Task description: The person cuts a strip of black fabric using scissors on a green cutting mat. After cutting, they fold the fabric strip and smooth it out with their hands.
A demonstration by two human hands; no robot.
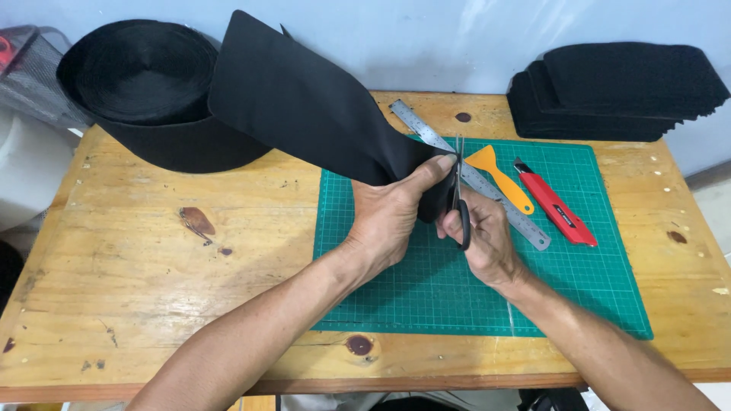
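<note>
Holding a wide black fabric strip [304, 106] over the green cutting mat [579, 297], left hand [388, 221] pinching the strip's end with fingers closed tight around it, thumb on top. Gripping black-handled scissors [460, 190] in the right hand [487, 240], fingers curled through the loops, blades pointing up and away right at the fabric's edge. Looking matte, thick and slightly stiff, the strip is rising in a broad twisting band from the hands back to a big black roll [145, 91] lying at the far left of the wooden table [152, 274]. Lying just right of the scissors: a steel ruler [518, 217], an orange scraper [502, 179], a red utility knife [556, 213]. Sitting at the far right corner, a stack of cut black pieces [617, 91].
</note>
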